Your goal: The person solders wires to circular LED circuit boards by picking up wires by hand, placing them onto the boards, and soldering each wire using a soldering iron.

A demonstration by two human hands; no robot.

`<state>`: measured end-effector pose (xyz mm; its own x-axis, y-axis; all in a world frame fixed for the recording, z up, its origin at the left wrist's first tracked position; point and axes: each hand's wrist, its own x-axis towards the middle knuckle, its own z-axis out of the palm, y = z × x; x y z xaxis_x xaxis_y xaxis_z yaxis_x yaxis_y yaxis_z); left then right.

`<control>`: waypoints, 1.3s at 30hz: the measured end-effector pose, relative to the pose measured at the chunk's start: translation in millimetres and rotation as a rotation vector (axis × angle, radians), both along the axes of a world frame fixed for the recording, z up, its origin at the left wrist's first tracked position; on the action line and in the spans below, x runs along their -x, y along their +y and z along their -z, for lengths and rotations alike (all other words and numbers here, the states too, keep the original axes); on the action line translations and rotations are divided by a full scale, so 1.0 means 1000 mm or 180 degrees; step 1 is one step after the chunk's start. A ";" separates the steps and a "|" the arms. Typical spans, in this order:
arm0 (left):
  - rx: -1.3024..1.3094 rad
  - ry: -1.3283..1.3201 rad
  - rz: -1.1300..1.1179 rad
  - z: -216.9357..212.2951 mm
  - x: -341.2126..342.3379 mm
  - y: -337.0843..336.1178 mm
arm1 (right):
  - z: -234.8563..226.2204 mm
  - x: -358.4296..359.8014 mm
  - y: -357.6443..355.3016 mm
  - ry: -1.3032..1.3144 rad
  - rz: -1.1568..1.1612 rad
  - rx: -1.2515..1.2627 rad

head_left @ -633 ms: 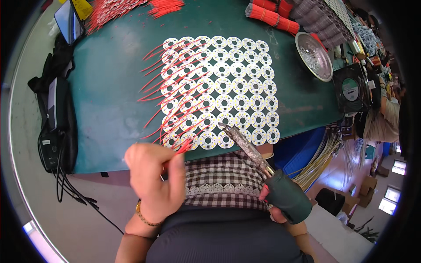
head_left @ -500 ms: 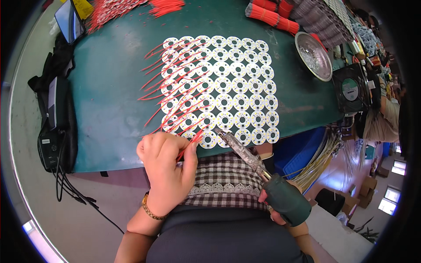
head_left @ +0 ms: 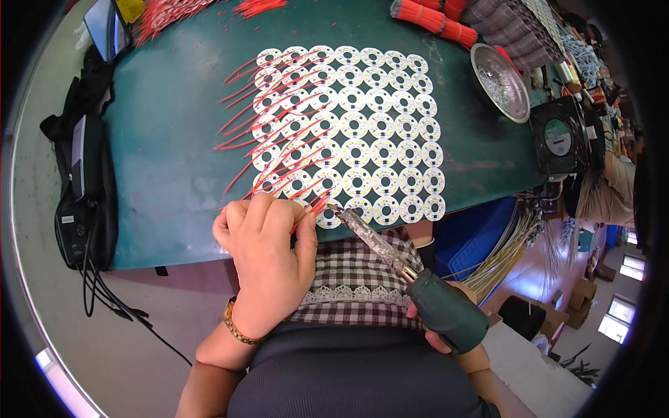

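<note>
A panel of round white LED circuit boards (head_left: 380,127) lies on the green table, joined in rows. Red wires (head_left: 240,127) are attached across the boards of its left columns, their loose ends trailing left. At the panel's near left corner, my left hand (head_left: 268,240) pinches several red wires, whose tips reach over a board of the nearest row. My right hand (head_left: 440,333) is wrapped round the dark green handle of a soldering iron (head_left: 380,244). The iron's tip touches or hovers just over that same board, beside the wire ends; I cannot tell which.
Red wire bundles (head_left: 435,24) and a metal bowl (head_left: 500,83) stand at the far right, with a black fan (head_left: 559,139) beside them. More loose red wires (head_left: 164,17) lie at the far left. A phone (head_left: 106,31) and a black device with cables (head_left: 85,160) sit along the left edge.
The iron's tip has moved left, closer to the wire ends and onto the nearest row's board. My left hand keeps its pinch. The panel appears slightly higher in view.
</note>
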<state>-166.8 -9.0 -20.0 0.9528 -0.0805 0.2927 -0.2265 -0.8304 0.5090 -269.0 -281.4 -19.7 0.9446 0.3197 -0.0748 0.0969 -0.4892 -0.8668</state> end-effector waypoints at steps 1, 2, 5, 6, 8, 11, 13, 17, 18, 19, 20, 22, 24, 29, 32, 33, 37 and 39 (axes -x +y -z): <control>0.0004 0.0018 0.0000 0.000 -0.001 -0.001 | 0.003 0.002 -0.001 -0.0074 0.0020 -0.0025; 0.0007 0.0035 -0.0001 0.000 -0.001 -0.002 | 0.005 0.003 -0.001 -0.0149 0.0039 -0.0050; -0.0017 0.0012 -0.0013 0.000 -0.001 -0.002 | 0.005 -0.001 0.000 -0.0366 -0.0099 0.0087; -0.0017 0.0015 -0.0017 0.000 -0.001 -0.002 | 0.004 -0.004 0.000 -0.0363 -0.0103 0.0087; -0.0041 0.0007 -0.0037 0.000 -0.001 -0.002 | 0.002 -0.008 0.000 -0.0366 -0.0366 0.0207; -0.0062 0.0001 -0.0047 0.001 -0.001 -0.002 | 0.005 -0.006 -0.001 -0.0468 -0.0327 0.0139; -0.0056 0.0001 -0.0039 0.001 -0.002 -0.003 | 0.010 0.003 -0.003 -0.0380 -0.0197 0.0231; -0.0083 -0.0036 -0.0032 0.000 -0.002 -0.003 | -0.003 -0.006 -0.006 -0.0408 -0.0465 0.0533; -0.0086 -0.0040 -0.0044 0.000 -0.001 -0.003 | -0.007 -0.003 -0.009 -0.0413 -0.0476 0.0530; -0.0085 -0.0035 -0.0052 0.000 -0.001 -0.002 | -0.011 0.002 -0.013 -0.0014 -0.0459 0.0764; -0.0086 -0.0031 -0.0060 -0.001 0.000 -0.002 | -0.014 0.004 -0.015 0.0386 -0.0441 0.0996; -0.0049 -0.0005 -0.0039 0.000 -0.001 -0.001 | -0.020 -0.004 -0.013 0.1017 -0.0182 0.0819; -0.0018 0.0018 -0.0010 0.000 0.000 0.001 | -0.019 -0.001 -0.009 0.1641 0.0087 0.0623; 0.0852 0.0258 0.0175 -0.015 0.009 0.013 | -0.034 -0.002 0.008 0.1627 0.0813 -0.0064; 0.0516 0.0653 0.0413 -0.019 0.010 0.004 | -0.024 0.003 0.002 0.0847 0.0406 -0.0419; 0.0321 0.0509 0.0409 -0.018 0.009 0.001 | -0.018 0.006 -0.003 0.0844 0.0417 -0.0421; 0.0122 0.0352 0.0361 -0.017 0.009 0.001 | 0.007 0.022 -0.017 -0.0023 -0.0021 -0.0046; 0.0118 0.0328 0.0371 -0.016 0.010 0.000 | 0.012 0.026 -0.020 0.0083 0.0018 -0.0115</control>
